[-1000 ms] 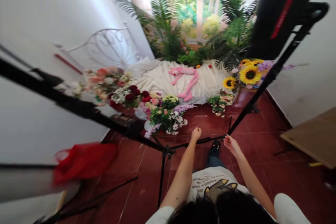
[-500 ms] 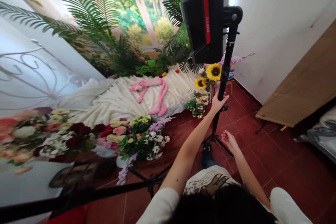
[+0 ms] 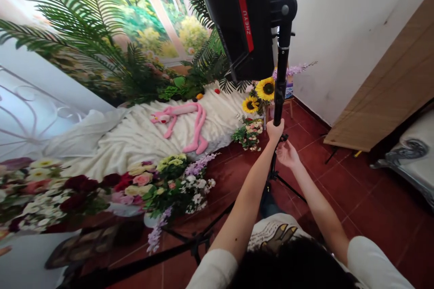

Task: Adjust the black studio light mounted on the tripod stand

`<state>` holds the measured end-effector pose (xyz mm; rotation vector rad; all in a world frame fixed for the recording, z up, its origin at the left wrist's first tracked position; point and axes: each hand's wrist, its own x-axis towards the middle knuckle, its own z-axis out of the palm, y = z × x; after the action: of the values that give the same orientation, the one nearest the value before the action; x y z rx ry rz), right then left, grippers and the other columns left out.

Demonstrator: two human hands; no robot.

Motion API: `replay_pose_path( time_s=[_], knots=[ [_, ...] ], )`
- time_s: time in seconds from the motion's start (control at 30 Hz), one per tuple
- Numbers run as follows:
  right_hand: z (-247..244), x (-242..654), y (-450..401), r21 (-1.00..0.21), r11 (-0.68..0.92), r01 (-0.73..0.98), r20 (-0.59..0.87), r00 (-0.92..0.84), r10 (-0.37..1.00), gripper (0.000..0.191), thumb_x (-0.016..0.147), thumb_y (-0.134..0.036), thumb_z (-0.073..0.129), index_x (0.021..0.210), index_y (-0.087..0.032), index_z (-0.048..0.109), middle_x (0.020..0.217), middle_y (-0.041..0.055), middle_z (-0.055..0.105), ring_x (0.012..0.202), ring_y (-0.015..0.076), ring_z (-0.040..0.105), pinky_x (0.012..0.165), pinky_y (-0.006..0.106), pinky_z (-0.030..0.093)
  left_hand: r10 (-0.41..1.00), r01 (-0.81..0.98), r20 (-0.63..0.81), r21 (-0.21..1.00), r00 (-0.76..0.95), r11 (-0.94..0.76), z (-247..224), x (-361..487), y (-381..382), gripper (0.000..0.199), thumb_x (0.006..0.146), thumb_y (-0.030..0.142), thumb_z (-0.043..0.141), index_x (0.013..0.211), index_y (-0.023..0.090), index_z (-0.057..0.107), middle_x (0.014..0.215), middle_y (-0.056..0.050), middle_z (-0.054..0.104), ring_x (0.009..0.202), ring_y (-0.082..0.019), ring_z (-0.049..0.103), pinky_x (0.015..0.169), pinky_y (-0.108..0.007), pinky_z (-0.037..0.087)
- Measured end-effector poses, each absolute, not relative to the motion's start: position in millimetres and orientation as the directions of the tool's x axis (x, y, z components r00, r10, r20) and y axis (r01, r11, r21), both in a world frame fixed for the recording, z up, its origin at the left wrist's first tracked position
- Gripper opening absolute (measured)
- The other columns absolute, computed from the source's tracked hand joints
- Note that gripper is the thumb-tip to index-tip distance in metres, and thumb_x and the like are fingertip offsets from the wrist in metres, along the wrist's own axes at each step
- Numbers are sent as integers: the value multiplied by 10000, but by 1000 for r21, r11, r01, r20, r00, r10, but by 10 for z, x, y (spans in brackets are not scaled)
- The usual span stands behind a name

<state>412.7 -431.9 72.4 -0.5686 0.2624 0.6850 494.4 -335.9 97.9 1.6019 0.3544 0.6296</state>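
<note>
A black studio light (image 3: 242,22) with a red stripe tops a black stand pole (image 3: 280,81). My left hand (image 3: 275,130) is wrapped round this pole, just above a joint with a knob (image 3: 284,137). Just below and to the right of it, my right hand (image 3: 287,153) is at the knob, its fingers curled toward the pole. Whether those fingertips grip the knob is too small to tell. The stand's legs spread on the red tiled floor near my foot.
Flower bunches (image 3: 169,180) and a second black stand (image 3: 196,240) are at the lower left. A pink plush toy (image 3: 196,128) lies on white cloth (image 3: 132,144). Sunflowers (image 3: 265,89) stand behind the pole. A wooden board (image 3: 379,86) and silvery furniture (image 3: 410,149) are on the right.
My right hand has risen from below to the knob on the pole. My left hand has closed more fully round the pole. The view has shifted, so the light appears further left.
</note>
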Motion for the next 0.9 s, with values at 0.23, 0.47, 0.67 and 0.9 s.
replay_pose_path(
  time_s=[0.23, 0.47, 0.67, 0.9],
  knots=[
    [914, 4427, -4324, -119, 645, -755, -422, 626, 656, 465, 1033, -312, 438, 597, -223, 304, 466, -71, 328, 405, 48, 280, 359, 118, 240, 571, -141, 191, 981, 799, -131, 1039, 4913, -3366, 413, 746, 313, 731, 473, 197, 443, 469, 44, 408, 474, -87, 411, 516, -232, 306],
    [852, 4547, -4443, 224, 510, -831, -236, 461, 855, 509, 1029, -372, 453, 604, -246, 203, 462, -98, 262, 369, 53, 251, 328, 157, 222, 573, -140, 191, 981, 797, -131, 1037, 4914, -3369, 413, 729, 351, 726, 475, 193, 440, 467, 48, 407, 472, -79, 393, 512, -230, 291],
    [916, 4581, -4438, 335, 530, -779, -295, 447, 844, 480, 1034, -373, 431, 617, -259, 224, 463, -105, 265, 359, 54, 242, 310, 172, 199, 569, -131, 195, 980, 799, -151, 1015, 4932, -3365, 386, 742, 337, 702, 483, 197, 453, 472, 42, 424, 472, -87, 415, 513, -235, 297],
    [913, 4538, -4307, -126, 659, -741, -456, 633, 625, 488, 958, -208, 520, 647, -257, 147, 461, -124, 180, 353, 43, 183, 309, 158, 186, 565, -96, 159, 986, 810, -140, 1016, 4947, -3348, 377, 723, 336, 741, 480, 189, 494, 470, 35, 434, 488, -101, 461, 521, -232, 317]
  ],
)
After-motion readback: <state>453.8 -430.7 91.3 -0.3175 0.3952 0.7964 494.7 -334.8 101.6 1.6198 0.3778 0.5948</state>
